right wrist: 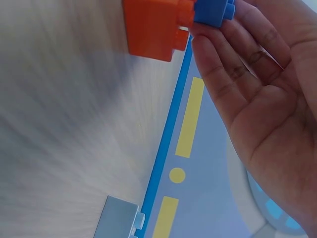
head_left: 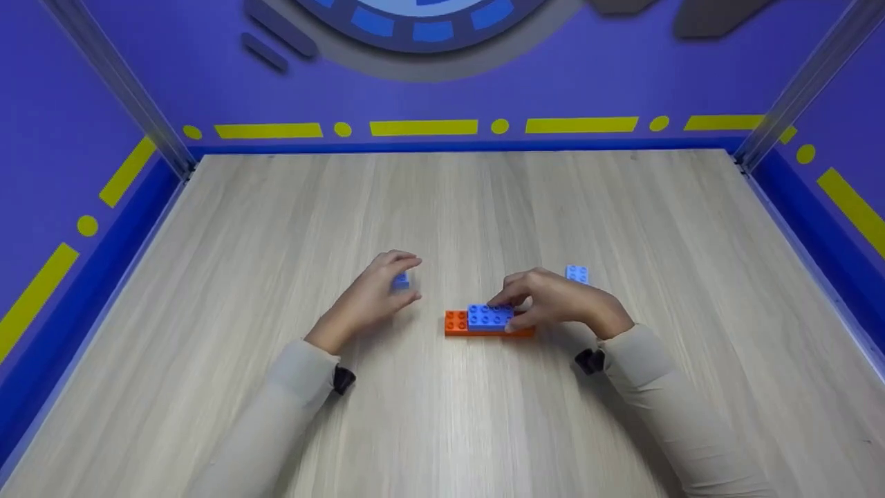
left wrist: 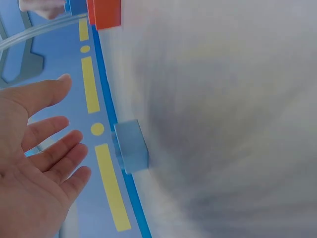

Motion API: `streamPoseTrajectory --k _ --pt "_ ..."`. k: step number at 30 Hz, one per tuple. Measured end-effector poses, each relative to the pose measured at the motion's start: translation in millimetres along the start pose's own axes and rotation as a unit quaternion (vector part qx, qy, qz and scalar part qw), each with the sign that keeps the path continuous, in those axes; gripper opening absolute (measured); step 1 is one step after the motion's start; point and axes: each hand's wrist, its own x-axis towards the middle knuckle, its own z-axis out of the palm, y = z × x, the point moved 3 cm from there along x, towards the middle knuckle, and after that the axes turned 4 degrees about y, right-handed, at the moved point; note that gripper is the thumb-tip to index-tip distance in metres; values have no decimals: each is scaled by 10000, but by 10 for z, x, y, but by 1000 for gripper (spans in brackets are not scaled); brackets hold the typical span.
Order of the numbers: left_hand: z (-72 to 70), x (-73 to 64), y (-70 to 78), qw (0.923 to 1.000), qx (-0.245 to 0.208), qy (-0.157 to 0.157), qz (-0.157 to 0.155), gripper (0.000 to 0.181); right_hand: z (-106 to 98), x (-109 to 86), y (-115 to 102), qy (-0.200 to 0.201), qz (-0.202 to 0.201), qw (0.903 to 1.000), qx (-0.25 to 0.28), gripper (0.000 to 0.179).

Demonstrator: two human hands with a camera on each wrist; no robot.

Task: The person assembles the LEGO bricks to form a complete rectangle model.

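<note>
A long orange brick lies on the table in front of the person, with a dark blue brick on top of it. The right hand pinches the dark blue brick, thumb at its near side and fingertips at its far side. In the right wrist view, the fingers lie along the blue brick, just above the orange brick. To the left, the left hand is held with fingers apart, holding nothing. Beside it stands a small blue brick, partly hidden by that hand in the head view.
A light blue brick stands beyond the right hand, partly covered by it. The wooden table is bordered by blue walls with yellow marks at the back and both sides.
</note>
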Motion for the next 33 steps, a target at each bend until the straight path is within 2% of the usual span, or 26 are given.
streamPoseTrajectory --k 6,13,22,33 --pt "-35 27 -104 9996 138 19 -259 53 5 -4 10 4 50 10000 67 37" --pt "-40 67 -204 9979 374 -133 -521 54 10 -6 21 19 30 10000 52 38" --pt "-20 89 -266 9959 362 -335 -764 54 5 -1 23 34 -50 10000 51 37" --pt "-7 119 -293 9958 445 -392 -695 45 -1 -3 21 31 -7 10000 68 37"
